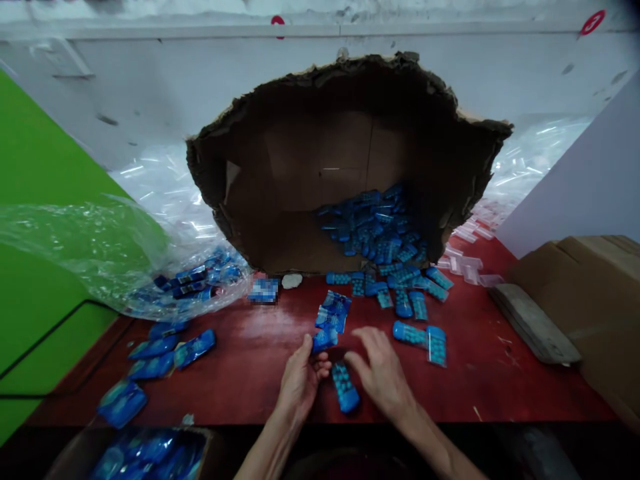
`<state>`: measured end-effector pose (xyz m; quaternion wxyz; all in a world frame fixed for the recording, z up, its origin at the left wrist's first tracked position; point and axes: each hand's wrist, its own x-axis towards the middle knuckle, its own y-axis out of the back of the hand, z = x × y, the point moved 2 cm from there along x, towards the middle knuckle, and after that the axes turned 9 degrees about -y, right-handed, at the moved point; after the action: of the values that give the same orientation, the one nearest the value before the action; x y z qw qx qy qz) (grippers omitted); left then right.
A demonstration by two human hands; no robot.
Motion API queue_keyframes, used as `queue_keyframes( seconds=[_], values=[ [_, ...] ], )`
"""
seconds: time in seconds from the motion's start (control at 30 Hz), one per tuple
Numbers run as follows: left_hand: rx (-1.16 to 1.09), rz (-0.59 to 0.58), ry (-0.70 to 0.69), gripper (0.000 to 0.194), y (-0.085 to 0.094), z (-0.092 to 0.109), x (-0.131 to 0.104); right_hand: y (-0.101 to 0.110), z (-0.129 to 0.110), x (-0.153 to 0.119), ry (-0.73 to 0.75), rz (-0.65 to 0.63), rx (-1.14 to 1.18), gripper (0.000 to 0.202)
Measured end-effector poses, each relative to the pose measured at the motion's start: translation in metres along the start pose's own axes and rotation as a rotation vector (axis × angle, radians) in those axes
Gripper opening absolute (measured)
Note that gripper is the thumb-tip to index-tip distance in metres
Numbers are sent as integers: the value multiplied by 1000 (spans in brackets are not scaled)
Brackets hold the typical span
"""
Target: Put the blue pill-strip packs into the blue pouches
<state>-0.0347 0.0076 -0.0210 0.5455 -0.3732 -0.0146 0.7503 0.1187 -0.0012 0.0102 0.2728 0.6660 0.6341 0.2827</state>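
My left hand [301,373] pinches a small blue printed packet [325,340] between thumb and fingers, over the middle of the red table. Just beyond it lie more blue packets [334,311], overlapping one another. My right hand [377,370] hovers to the right with thumb and fingers apart, and nothing shows in it. Between the two hands, a blue-ended clear pack with round blue beads [345,387] lies on the table, close to my right fingertips. Two similar bead packs [420,337] rest to the right of that hand.
A torn-edged cardboard box [300,240] lies open at the back, with blue bead packs [383,230] spilling out. Blue pouches [150,353] are scattered at left beside a clear plastic bag [120,267]. An open carton [205,443] of pouches stands front left. A brown carton [590,313] is at right.
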Motion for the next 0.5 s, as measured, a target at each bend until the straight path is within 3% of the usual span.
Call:
queue_keyframes(
  seconds=[0.1, 0.2, 0.27, 0.37, 0.5],
  values=[
    [-19, 14, -8, 25, 1, 2, 1, -23, -15, -30, 100, -119, -196, 38],
    [-13, -2, 17, 26, 3, 5, 1, -40, -13, -47, 45, -103, -343, 40],
    [-1, -17, 33, 26, 4, 6, 1, -42, -6, -45, -13, -83, -321, 41],
    [19, -46, 41, 25, 6, 6, 1, -30, 10, -24, -100, -158, 30, 39],
    [44, -83, 33, 26, 7, 3, 1, -4, 25, 11, -370, -354, 800, 27]
  ],
)
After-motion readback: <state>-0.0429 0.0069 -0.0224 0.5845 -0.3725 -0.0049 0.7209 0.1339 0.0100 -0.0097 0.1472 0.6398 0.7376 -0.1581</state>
